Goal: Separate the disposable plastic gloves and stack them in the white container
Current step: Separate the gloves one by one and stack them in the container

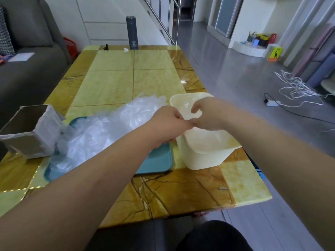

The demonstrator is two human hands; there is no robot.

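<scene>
Two curled, touching | left hand (169, 124), right hand (204, 115) | at white container (204, 156) | perhaps pinching

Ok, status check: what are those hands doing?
Left hand and right hand meet over white container, fingertips pinched, seemingly on a clear glove. Glove pile sits on teal tray. Nothing blocking.

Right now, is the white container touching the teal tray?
Apart. Head view: a strip of table shows between the white container and the teal tray along their near ends; farther back the left hand covers them.
</scene>
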